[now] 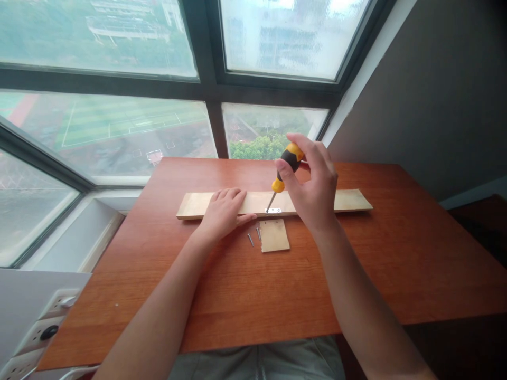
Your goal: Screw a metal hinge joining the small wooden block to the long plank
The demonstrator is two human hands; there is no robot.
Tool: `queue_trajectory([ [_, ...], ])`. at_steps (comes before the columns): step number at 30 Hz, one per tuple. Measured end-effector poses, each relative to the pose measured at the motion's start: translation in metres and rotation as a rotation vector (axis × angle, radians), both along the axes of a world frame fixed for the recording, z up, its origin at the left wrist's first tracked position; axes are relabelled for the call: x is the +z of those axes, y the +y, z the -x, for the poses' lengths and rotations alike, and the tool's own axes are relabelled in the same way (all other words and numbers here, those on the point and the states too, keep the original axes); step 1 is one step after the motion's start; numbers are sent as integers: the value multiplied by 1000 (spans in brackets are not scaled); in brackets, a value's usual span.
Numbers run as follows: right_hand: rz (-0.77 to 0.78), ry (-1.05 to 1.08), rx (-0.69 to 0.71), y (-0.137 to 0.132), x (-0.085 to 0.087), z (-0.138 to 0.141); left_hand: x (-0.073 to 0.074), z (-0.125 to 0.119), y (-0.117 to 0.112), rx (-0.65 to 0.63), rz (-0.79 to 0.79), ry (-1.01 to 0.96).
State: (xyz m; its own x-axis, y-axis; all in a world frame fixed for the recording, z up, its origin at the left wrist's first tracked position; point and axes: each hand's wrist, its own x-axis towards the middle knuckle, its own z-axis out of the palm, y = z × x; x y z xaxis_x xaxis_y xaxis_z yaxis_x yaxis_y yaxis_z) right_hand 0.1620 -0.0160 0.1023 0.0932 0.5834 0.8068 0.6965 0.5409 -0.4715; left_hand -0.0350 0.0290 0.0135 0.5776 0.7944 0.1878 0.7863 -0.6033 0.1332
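Screwdriver [279,184] with yellow and black handle is in my right hand [317,184], and from my far seat I see these fingers grasping the handle, with the thumb on its near side. The shaft goes down from the fingertips, tilted to the left, and its tip meets the left end of a small metal plate [274,210]. If a screw sits under the tip, I cannot tell, because it is too small for me. This plate lies at the near edge of a long wooden board [259,199], between my right fingers and the left thumb.

My left hand [224,212] lies on the board, left of the plate. Its fingers are stretched out toward the far edge, not clenched, and the thumb points to the right along the near edge.

Nearer to me than the left thumb, and slightly to the right of it, 2 screws [250,239] lie on the brown table [245,295]. Just beside them, below the right fingertips, I see 1 small wooden piece [274,236], lying flat. Beyond the fingers of both hands stands the window [138,124].
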Motion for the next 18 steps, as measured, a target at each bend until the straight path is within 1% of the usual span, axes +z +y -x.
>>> queue_trajectory([
  [4,49,61,109,0,-2,1,0,0,0,2,-1,2],
  [5,57,57,113,0,-2,1,0,0,0,0,-1,0],
  [10,13,-40,-42,-1,2,2,0,-1,0,3,6,-12],
  [12,26,-9,-24,0,1,1,0,-1,0,4,6,-12],
  [15,67,35,64,0,-2,0,0,-1,0,2,6,-16],
  [16,72,26,69,0,-3,1,0,-1,0,0,6,-17],
  [18,63,-15,28,1,-4,1,0,-1,0,-1,2,-16],
])
